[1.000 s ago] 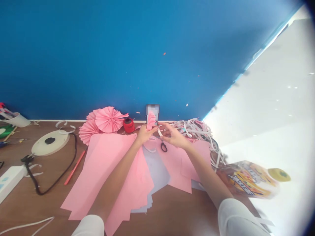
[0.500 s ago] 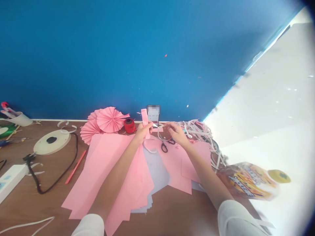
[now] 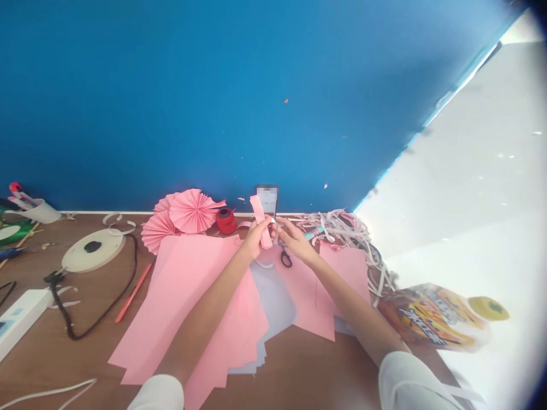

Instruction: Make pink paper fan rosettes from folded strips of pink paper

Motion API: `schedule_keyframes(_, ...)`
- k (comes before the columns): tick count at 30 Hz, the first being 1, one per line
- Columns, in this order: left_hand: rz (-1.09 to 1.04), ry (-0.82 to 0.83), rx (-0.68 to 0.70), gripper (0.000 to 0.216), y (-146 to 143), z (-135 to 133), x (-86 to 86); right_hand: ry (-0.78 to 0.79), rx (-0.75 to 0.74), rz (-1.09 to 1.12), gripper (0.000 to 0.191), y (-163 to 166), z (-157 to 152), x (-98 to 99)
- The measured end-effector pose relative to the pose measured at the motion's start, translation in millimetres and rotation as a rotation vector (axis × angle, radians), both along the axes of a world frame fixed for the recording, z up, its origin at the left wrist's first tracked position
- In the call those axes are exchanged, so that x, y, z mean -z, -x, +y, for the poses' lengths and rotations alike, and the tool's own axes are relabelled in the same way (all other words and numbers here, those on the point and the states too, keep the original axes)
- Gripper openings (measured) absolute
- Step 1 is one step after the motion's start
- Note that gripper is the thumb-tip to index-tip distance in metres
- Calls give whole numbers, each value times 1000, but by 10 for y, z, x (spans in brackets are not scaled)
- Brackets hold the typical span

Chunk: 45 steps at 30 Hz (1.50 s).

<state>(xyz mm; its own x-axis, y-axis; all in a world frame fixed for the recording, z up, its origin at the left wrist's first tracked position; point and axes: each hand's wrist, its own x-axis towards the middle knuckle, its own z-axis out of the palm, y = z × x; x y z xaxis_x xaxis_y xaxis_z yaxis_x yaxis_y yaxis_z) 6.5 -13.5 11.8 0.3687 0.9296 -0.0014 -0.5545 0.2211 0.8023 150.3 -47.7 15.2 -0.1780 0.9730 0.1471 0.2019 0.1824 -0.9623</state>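
Observation:
My left hand (image 3: 255, 238) is closed round a folded pink paper strip (image 3: 260, 215), held upright over the pink sheets (image 3: 192, 296). My right hand (image 3: 293, 239) meets it from the right, fingers pinched at the strip's lower part; what they pinch is too small to make out. Black-handled scissors (image 3: 285, 259) lie on the paper just below both hands. Finished pink paper fans (image 3: 188, 213) stand at the wall to the left.
A red spool (image 3: 225, 220) and a phone (image 3: 267, 199) lean at the blue wall. A heap of white paper strips (image 3: 346, 228) lies right. A snack bag (image 3: 431, 322) and yellow tape roll (image 3: 489, 308) sit far right. A white disc (image 3: 92, 250), black cable (image 3: 102, 307), power strip (image 3: 19, 316) and red pencil (image 3: 134, 290) lie left.
The pleated paper opened out earlier is now pressed into a narrow strip. My right hand moved left from a white paper loop to join my left hand at the strip.

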Motion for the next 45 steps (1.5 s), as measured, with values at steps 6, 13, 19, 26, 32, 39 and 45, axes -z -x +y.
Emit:
schedule_keyframes(6,43,-77,143,41,37,12,16,124,13,197,33,22,40,51)
schedule_keyframes(13,243,-167,-9,45,94,137,121,261,169,275,27,-82,32,-68)
schedule_keyframes(19,393,-254,-32,48,85,138,195,119,134,165,33,-73,28,-49)
schedule_keyframes(26,245,-158,-95,39,82,144,187,78,64,-67,30,-141,55,10)
schedule_keyframes(32,280,-132,-225,38,230,254,102,65,8,-203,25,-289,78,-100)
schedule_keyframes(39,437,-239,-70,35,398,322,97,-36,46,-409,17,-521,122,-204)
schedule_keyframes(45,632,-428,68,35,567,318,18,-105,22,-491,15,-613,101,-302)
